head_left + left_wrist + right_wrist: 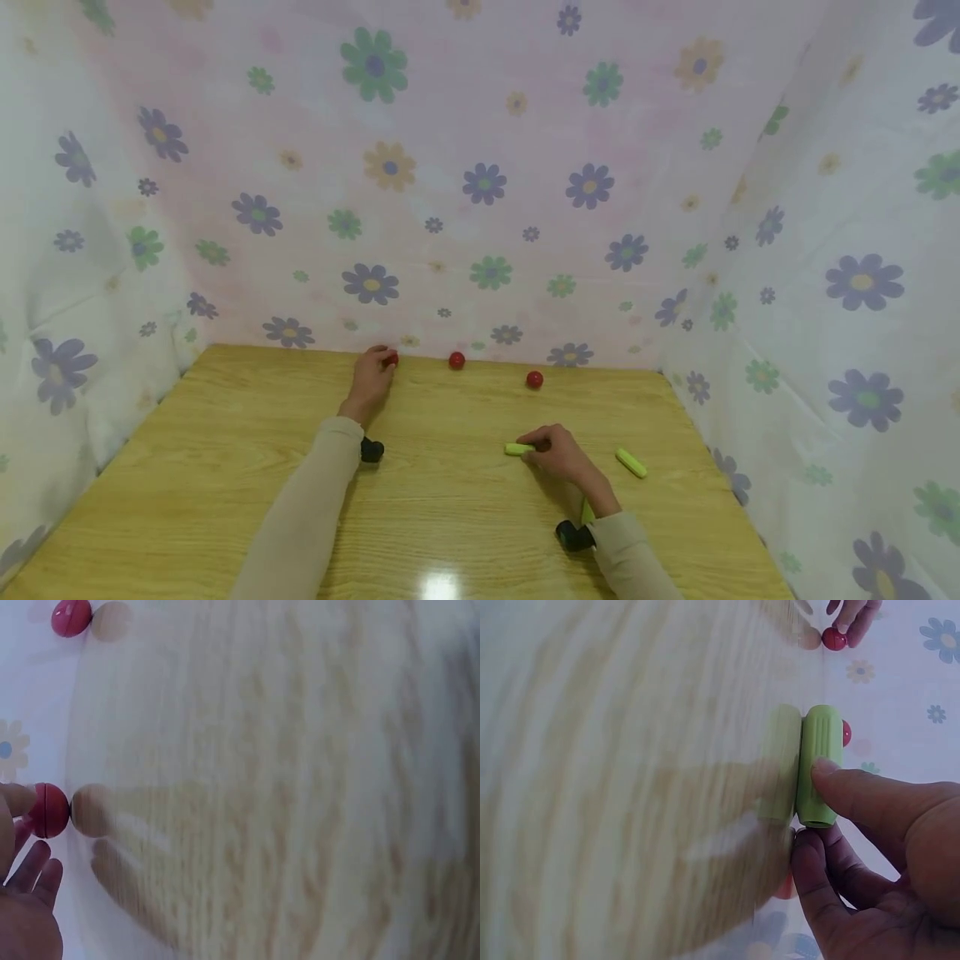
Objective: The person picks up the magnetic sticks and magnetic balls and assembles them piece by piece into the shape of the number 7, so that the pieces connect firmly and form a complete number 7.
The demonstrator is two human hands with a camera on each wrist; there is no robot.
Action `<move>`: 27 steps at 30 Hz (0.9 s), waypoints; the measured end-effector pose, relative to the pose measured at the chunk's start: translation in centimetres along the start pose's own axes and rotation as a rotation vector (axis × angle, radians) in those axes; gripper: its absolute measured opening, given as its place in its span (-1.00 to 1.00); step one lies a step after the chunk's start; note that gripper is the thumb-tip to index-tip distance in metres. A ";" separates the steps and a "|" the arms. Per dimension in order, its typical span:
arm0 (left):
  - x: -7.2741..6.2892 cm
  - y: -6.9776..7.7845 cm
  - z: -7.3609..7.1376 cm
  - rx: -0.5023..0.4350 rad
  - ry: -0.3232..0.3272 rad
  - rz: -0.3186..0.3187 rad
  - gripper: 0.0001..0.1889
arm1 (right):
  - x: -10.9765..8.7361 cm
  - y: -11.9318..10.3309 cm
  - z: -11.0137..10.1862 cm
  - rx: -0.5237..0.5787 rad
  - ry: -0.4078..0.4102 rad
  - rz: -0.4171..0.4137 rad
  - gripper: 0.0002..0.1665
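Note:
My left hand (372,377) reaches to the table's back edge and grips a red ball (392,359) between thumb and fingers. In the left wrist view this ball (51,811) shows a thin seam, with part of it hidden by a fingertip. My right hand (558,454), nearer the middle right, pinches a light green grooved tube (517,449). The right wrist view shows the thumb along the side of the tube (821,742) and the other fingers at its near end. The tube lies low over the wood.
Two more red balls, a middle one (457,361) and a right one (534,379), sit near the back edge. A second green tube (632,462) lies right of my right hand; another tube (587,510) is partly hidden by the right wrist. Flowered cloth (487,225) encloses the wooden table (450,500).

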State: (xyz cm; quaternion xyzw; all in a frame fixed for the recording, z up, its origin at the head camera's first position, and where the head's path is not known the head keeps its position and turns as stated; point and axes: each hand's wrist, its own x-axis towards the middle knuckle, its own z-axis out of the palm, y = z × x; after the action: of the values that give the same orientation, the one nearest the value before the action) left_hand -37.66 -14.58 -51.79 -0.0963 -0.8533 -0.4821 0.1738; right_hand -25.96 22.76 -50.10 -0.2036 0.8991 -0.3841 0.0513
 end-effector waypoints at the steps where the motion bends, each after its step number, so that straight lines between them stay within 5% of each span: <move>1: 0.0 0.0 0.0 0.028 -0.006 0.018 -0.66 | 0.0 0.0 0.0 0.002 0.002 0.001 -0.74; 7: -0.2 0.4 0.0 0.071 -0.010 0.009 -0.71 | -0.3 0.0 0.1 0.013 -0.001 -0.001 -0.74; 12: -0.9 1.2 -0.3 -0.024 -0.012 -0.118 -0.73 | -0.1 -0.1 0.1 -0.019 -0.011 -0.024 -0.75; 27: -3.2 0.6 -0.3 -0.287 0.115 -0.293 -0.73 | 0.1 -0.7 0.7 -0.062 -0.042 -0.043 -0.71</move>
State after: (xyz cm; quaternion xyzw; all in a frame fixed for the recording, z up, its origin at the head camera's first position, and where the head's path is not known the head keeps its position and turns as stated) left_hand -34.43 -14.56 -52.46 0.0331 -0.7695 -0.6234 0.1349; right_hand -25.63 21.82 -50.06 -0.2322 0.9048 -0.3526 0.0557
